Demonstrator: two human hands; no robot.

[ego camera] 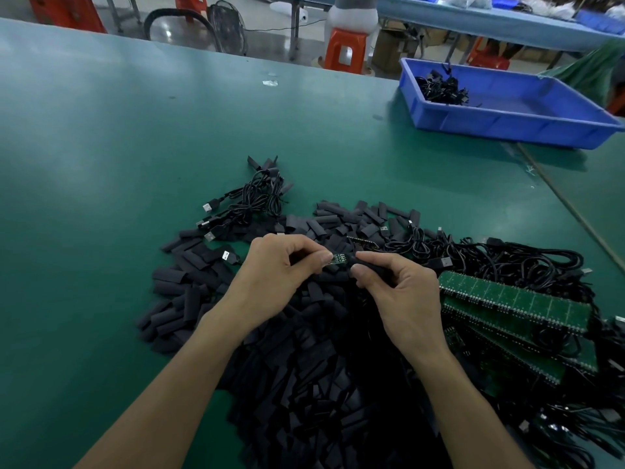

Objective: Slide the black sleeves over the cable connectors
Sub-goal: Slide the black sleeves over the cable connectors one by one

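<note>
Matte black sleeves (304, 367) heaped on a green table (101, 164).
Left hand (277, 265) pinches a tiny green connector (338, 259) (flat, rectangular); right hand (402, 289) grips 1 sleeve (367, 265).

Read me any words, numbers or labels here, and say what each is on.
No text can be read.
Small circuit board, pinched by the left hand: marks too small to read.
Black sleeve in the right hand: no print shows.
Green board strips: print blurred.
Blue tray: no label shows.
</note>
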